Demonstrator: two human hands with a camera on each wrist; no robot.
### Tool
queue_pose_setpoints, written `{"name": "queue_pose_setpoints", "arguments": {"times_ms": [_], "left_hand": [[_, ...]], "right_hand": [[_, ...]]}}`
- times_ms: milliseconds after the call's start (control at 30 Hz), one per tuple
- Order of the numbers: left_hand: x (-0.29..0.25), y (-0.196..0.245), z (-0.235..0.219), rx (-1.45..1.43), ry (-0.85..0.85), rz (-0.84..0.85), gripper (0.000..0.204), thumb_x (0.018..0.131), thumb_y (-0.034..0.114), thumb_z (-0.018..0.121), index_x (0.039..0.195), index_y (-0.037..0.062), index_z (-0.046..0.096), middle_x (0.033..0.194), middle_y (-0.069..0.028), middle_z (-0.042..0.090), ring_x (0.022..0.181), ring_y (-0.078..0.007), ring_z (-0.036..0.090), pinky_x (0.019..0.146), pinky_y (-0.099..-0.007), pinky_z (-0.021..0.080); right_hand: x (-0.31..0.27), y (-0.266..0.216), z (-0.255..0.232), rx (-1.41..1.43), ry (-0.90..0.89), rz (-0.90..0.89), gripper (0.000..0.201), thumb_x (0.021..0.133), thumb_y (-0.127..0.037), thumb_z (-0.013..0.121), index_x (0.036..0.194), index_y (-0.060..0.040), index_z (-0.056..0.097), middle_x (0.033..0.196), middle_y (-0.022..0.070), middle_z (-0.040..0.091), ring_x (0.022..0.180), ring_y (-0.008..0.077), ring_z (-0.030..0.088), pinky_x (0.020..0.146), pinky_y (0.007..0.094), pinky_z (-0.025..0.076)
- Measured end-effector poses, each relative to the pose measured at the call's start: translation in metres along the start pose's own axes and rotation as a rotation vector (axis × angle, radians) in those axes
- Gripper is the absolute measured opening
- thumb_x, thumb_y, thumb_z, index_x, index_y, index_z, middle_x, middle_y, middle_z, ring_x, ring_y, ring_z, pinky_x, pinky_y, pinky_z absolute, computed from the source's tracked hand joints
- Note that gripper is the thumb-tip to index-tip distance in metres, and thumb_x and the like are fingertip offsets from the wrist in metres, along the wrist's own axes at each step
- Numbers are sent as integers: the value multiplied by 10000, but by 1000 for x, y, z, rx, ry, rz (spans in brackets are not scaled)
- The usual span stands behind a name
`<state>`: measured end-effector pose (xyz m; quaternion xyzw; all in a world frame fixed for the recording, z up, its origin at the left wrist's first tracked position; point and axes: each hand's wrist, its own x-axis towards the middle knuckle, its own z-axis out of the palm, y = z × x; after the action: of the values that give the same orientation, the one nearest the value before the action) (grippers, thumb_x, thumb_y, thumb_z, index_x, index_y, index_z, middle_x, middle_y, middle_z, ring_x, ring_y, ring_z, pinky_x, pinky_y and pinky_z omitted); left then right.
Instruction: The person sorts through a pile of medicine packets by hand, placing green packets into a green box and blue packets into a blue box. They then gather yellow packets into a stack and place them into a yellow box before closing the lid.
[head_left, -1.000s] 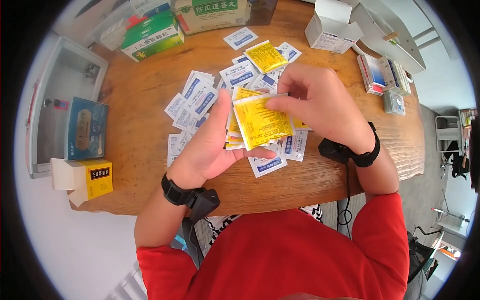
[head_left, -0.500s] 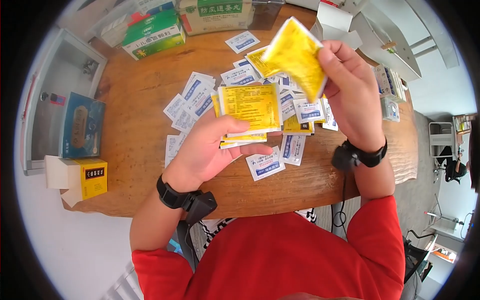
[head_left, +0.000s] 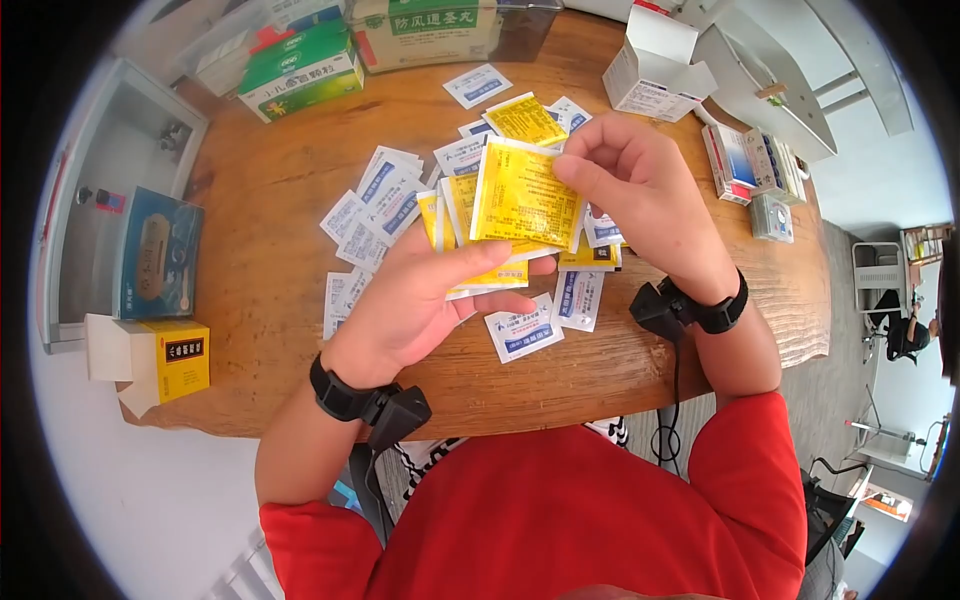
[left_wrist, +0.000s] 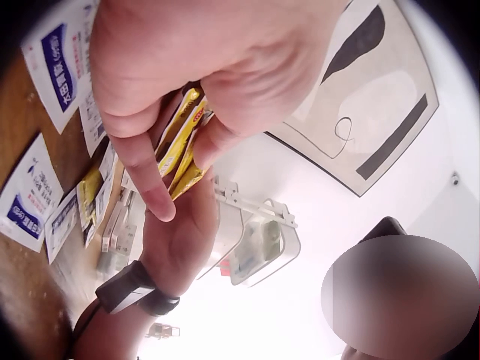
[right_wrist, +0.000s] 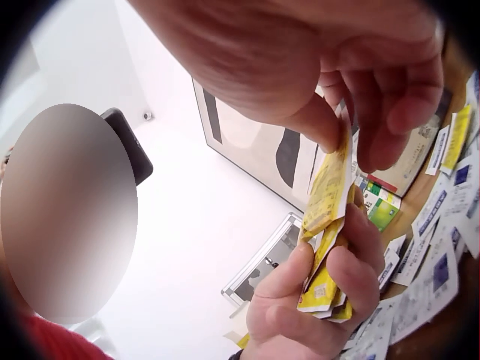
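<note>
My left hand (head_left: 385, 310) holds a small fanned stack of yellow sachets (head_left: 433, 215) between thumb and fingers, above the table. My right hand (head_left: 660, 205) pinches one yellow sachet (head_left: 525, 195) by its upper right corner; that sachet overlaps the front of the stack, printed side up. In the right wrist view the stack (right_wrist: 322, 289) appears edge-on, several sachets thick, with the pinched one rising from its top. Beneath the hands, white-and-blue sachets (head_left: 525, 328) lie scattered, and another yellow sachet (head_left: 527, 120) rests on them farther back.
At the left stand an opened yellow box (head_left: 185, 360) and a blue box (head_left: 160, 255). A green box (head_left: 300, 80) and a clear bin (head_left: 520, 35) are at the back. An opened white box (head_left: 655, 80) and small boxes (head_left: 730, 160) stand on the right of the wooden table (head_left: 480, 400).
My right hand lifted a yellow sachet up and right of the stack, then brought it back down over the stack's front. My left thumb now presses across the stack.
</note>
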<state>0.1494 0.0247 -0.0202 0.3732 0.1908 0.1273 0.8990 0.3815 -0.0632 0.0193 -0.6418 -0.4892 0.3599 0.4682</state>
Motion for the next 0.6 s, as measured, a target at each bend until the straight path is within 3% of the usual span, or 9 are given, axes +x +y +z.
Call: {"name": "queue_pose_setpoints", "arguments": {"times_ms": [267, 433, 600], "left_hand": [[1, -3, -1, -4, -6, 4, 527, 1070, 46, 615, 1574, 42, 460, 1456, -195, 646, 1284, -352, 695, 920, -440, 657], [1, -4, -1, 11, -32, 4, 560, 1057, 26, 620, 1586, 56, 440, 1461, -196, 641, 1290, -360, 690, 950, -469, 645], [0, -2, 0, 27, -53, -17, 568, 1048, 28, 633, 1582, 56, 442, 1449, -193, 649, 1292, -363, 689, 947, -486, 643]], "right_hand": [[1, 2, -1, -1, -25, 34, 164, 1040, -131, 737, 1066, 20, 679, 909, 34, 764, 797, 42, 655, 677, 247, 519], [0, -3, -4, 144, -122, 54, 318, 1029, -102, 740, 1309, 33, 675, 994, 60, 769, 895, 67, 685, 782, 256, 562], [0, 0, -3, 151, -215, 43, 392, 1015, -95, 757, 1362, 60, 660, 1064, 65, 774, 956, 87, 710, 842, 267, 582]]}}
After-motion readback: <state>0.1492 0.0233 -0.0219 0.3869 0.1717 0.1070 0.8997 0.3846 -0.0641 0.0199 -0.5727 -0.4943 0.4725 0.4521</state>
